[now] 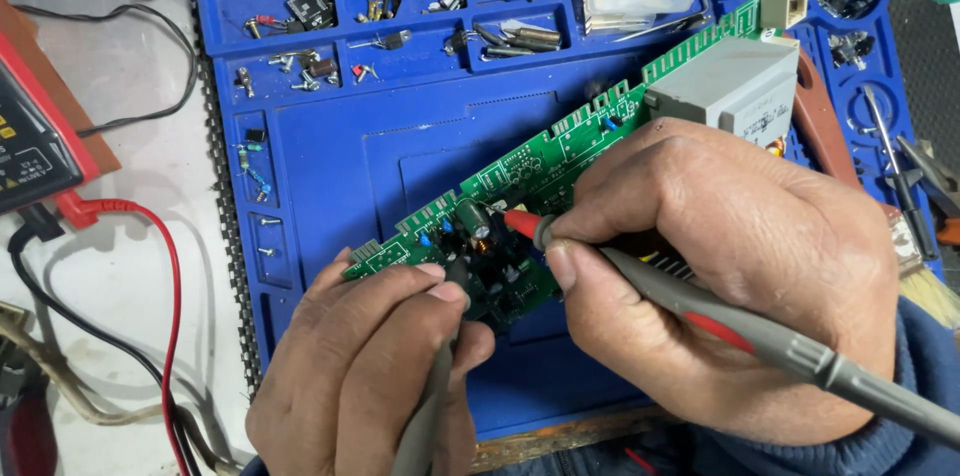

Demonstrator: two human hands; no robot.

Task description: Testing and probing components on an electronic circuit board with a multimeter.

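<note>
Pinching a red-tipped test probe (640,276) between thumb and forefinger of the right hand (730,266), fingers closed around its grey shaft, tip pressing onto the green circuit board (540,161) beside a dark cylindrical capacitor (474,217). Gripping a second, grey probe (435,376) in the curled left hand (370,376), its tip hiding behind the thumb. Covering much of the board's near half with both hands; contact points hard to make out. Lying diagonally across the blue work mat (330,156), board reaching toward the mat's far right corner, carrying a grey box component (725,86). Holding small parts in the mat's far-edge compartments (400,6). Trailing past the mat's left edge, red and black leads (170,266) running to a meter (30,136), cut off.
</note>
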